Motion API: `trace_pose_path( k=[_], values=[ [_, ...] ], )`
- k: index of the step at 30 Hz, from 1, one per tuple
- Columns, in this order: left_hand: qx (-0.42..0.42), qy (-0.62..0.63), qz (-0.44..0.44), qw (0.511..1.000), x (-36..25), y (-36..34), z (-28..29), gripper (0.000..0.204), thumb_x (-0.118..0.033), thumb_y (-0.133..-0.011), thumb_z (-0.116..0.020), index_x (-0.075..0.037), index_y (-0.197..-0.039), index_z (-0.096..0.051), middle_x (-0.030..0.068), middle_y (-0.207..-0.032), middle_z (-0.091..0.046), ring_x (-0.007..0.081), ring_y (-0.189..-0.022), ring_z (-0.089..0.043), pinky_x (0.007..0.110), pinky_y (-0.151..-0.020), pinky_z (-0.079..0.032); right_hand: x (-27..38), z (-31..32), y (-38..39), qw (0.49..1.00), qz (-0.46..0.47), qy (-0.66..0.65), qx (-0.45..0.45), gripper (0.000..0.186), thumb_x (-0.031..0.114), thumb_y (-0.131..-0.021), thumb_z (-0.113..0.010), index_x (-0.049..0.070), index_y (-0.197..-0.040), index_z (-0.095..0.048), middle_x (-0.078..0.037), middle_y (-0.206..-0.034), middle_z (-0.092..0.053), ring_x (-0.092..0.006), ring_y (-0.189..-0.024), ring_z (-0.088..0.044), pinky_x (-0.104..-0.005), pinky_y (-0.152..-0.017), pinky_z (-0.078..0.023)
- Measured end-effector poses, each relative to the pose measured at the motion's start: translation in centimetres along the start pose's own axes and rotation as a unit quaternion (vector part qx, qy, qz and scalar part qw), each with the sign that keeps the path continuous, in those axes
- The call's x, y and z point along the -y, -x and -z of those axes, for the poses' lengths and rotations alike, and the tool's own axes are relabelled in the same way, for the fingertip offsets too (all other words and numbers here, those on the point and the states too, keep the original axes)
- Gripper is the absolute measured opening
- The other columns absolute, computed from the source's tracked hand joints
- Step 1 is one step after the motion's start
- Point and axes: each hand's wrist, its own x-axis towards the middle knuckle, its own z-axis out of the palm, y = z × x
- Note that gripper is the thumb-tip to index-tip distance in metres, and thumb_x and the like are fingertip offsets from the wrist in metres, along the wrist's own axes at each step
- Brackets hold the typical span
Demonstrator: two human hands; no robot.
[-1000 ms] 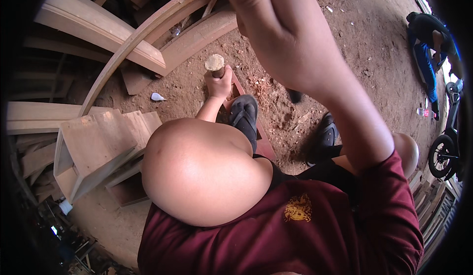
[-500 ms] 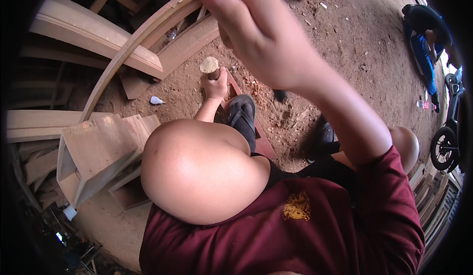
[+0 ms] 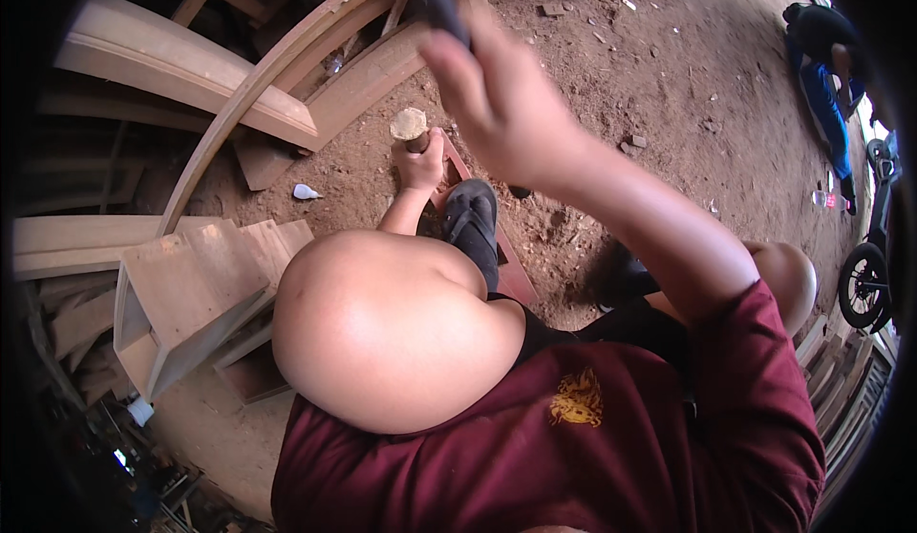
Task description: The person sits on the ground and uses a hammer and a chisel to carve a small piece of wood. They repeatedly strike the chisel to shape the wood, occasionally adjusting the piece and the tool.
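My left hand (image 3: 420, 163) is wrapped round the upright handle of a chisel (image 3: 410, 125), whose pale, battered round top faces up. The chisel's blade is hidden below the hand. Beneath it lies a reddish wooden piece (image 3: 516, 278) on the ground, with my sandalled foot (image 3: 471, 218) on it. Raised above and to the right of the chisel, my right hand (image 3: 511, 103) grips the dark handle of a hammer (image 3: 432, 0). The hammer's head is a dark blur at the top edge, apart from the chisel.
Long timber beams (image 3: 191, 65) and a curved wooden strip (image 3: 234, 103) lie at the left, above a stepped wooden box (image 3: 191, 285). Wood chips litter the dirt floor (image 3: 659, 84). Another person (image 3: 823, 84) bends over at the far right, near a two-wheeler (image 3: 864, 285).
My right hand has come down slightly with the hammer, and more of its dark handle shows. My left hand and the chisel are nearly unmoved.
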Motion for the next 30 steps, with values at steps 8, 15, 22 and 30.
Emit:
trace_pose_path(
  k=[8,15,22,30],
  values=[
    [-0.035,0.153,0.178,0.971,-0.5,-0.6,-0.5,0.024,-0.007,-0.086,-0.067,-0.007,-0.069,-0.051,-0.0016,-0.057,-0.051,0.0075,-0.048,-0.049,0.027,-0.044,-0.038,-9.2,2.8,3.2,0.879,-0.361,0.132,0.282,0.045,0.041,-0.105,-0.046,-0.002,-0.101,-0.058,-0.011,-0.069,-0.058,-0.0237,-0.059,-0.058,-0.0415,-0.058,-0.05],
    [-0.104,0.25,0.391,0.88,1.1,-7.6,0.1,0.035,-0.014,-0.086,-0.065,-0.015,-0.063,-0.039,-0.0028,-0.05,-0.042,0.0093,-0.034,-0.038,0.028,-0.033,-0.028,-7.0,5.1,3.1,0.86,-0.466,0.035,0.207,0.039,0.045,-0.106,-0.044,0.009,-0.09,-0.047,0.004,-0.062,-0.04,-0.0066,-0.047,-0.037,-0.028,-0.042,-0.036],
    [-0.072,0.284,0.303,0.907,-0.3,-4.1,0.9,0.036,-0.009,-0.088,-0.062,-0.012,-0.063,-0.036,-0.0016,-0.05,-0.039,0.0103,-0.036,-0.036,0.029,-0.037,-0.028,-6.8,5.3,3.2,0.867,-0.483,-0.062,0.11,0.035,0.043,-0.106,-0.045,0.011,-0.092,-0.047,0.007,-0.061,-0.036,-0.003,-0.047,-0.031,-0.0245,-0.04,-0.029],
    [-0.067,0.322,0.207,0.921,-1.0,-2.9,2.9,0.02,0.0,-0.087,-0.059,-0.008,-0.077,-0.045,0.0,-0.052,-0.043,0.0093,-0.04,-0.039,0.027,-0.04,-0.033,-5.1,5.0,2.1,0.876,-0.461,-0.104,0.094,0.04,0.049,-0.105,-0.046,0.011,-0.091,-0.048,0.008,-0.06,-0.034,-0.0028,-0.046,-0.03,-0.0238,-0.04,-0.029]
  ],
)
